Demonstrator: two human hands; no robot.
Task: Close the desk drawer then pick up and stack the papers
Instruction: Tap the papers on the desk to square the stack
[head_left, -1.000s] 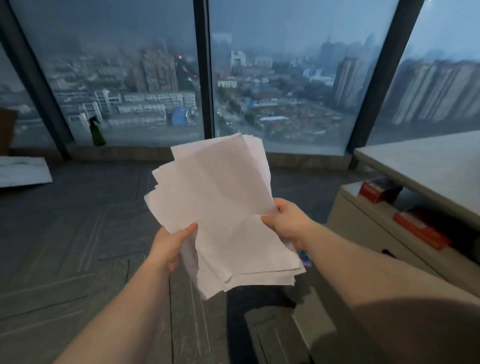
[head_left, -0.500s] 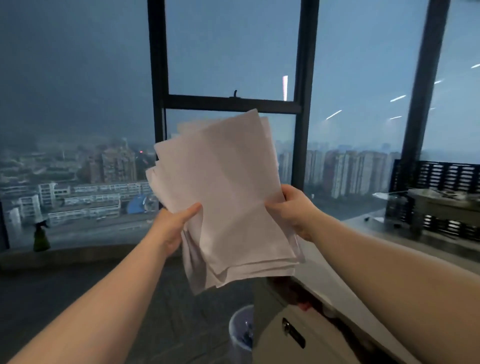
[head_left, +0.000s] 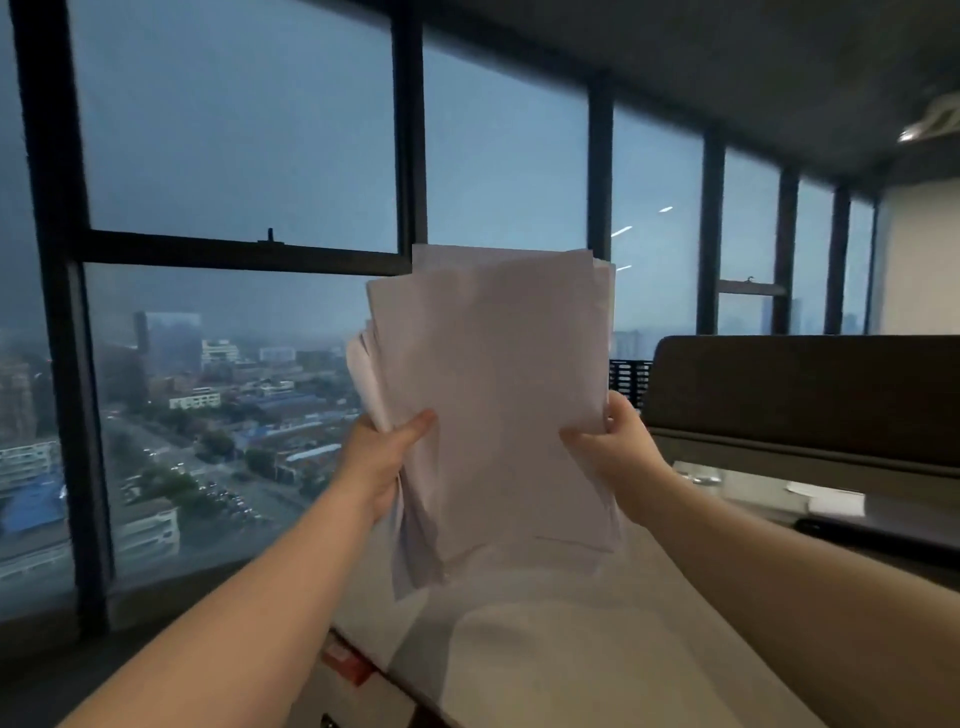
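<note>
Tall windows (head_left: 244, 171) with a grey city behind them filled the background, and in front of them we held the papers (head_left: 493, 395) up in the air, above the near end of the pale tabletop (head_left: 597, 654). The sheets were white, thin and uneven: several corners stuck out at the top and at the lower left, so the bundle was gathered but not yet squared. Our left hand (head_left: 382, 457) was closed on the left edge, thumb on the front face and the other fingers hidden behind. Our right hand (head_left: 610, 447) gripped the right edge in the same way.

We judged that such loose paper was very light, soft and a little slippery, one sheet against another. It bent easily, and a single sheet could slide out if the pinch was weak. For this reason the best hold seemed to be at both long edges, near the middle, with the lower edge free to be tapped on the tabletop until all sheets lined up.

Below the papers, at the left edge of the tabletop, something red (head_left: 345, 660) showed at the front of the desk; we could not tell whether the drawer was closed. Farther right stood a dark partition (head_left: 805, 395), and a small white object (head_left: 826, 501) lay near it.
</note>
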